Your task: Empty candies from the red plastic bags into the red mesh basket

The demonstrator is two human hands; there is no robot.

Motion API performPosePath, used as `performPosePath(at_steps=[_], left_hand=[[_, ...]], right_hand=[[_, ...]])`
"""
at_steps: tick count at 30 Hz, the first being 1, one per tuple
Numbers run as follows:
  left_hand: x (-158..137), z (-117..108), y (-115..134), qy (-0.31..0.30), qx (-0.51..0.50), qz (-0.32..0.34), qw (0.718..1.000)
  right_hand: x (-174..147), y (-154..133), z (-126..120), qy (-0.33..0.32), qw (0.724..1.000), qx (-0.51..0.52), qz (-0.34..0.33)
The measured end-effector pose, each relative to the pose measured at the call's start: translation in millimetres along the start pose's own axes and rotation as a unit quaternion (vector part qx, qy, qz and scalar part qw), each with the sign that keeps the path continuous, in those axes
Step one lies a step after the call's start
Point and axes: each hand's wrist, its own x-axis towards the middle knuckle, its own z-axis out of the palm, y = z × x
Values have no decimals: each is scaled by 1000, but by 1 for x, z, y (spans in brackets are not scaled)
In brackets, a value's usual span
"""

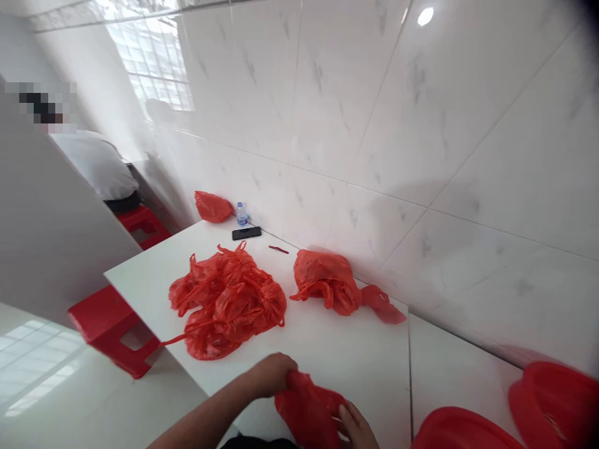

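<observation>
A red plastic bag [311, 411] is stretched between my two hands at the near edge of the white table [365, 355]. My left hand [278, 372] is closed on its upper left corner, with the fingertips turned out of sight. On the bag's right side, my right hand [354, 425] grips the edge with bent fingers, partly cut off by the frame. Beyond my left hand lies a loose heap of crumpled red plastic bags [234, 299]. Against the wall sits a bundle of folded red bags [325, 274], with a flat red piece [381, 304] beside it.
Along the wall are a black phone [246, 233], a small water bottle [242, 215], a thin dark red item [279, 249] and another red bag [213, 206]. Red plastic stools [461, 430] stand at lower right, another stool [110, 321] at left. A person in white [96, 162] sits beyond the partition.
</observation>
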Motion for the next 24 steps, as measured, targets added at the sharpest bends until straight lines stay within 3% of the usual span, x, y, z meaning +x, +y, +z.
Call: performPosePath(at_steps=[6,8,10,12,14,16,19,21,24], left_hand=[[-35,-104,-61,163,5,-77,984],[-40,-119,-79,268,49,-129,953],[-36,-116,-90,345,121,-166,916],[-21,-93,-91,369,169,-170,898],[1,-54,-84,343,179,-147,910],[24,-7,-75,268,170,-104,943],[51,60,-66,144,136,-103,975],[60,91,-70,146,128,-112,975],[64,110,-85,191,124,-47,972]], right_hand=[[4,-11,-28,68,995,71,13],[3,-18,-36,79,995,66,3],[4,-28,-43,83,995,51,-2],[9,-39,-51,86,996,27,-11],[19,-50,-59,93,995,-18,-23],[35,-61,-69,109,991,-71,-36],[65,-78,-82,147,978,-137,-53],[86,-91,-90,182,965,-176,-68],[115,-112,-101,236,936,-247,-89]])
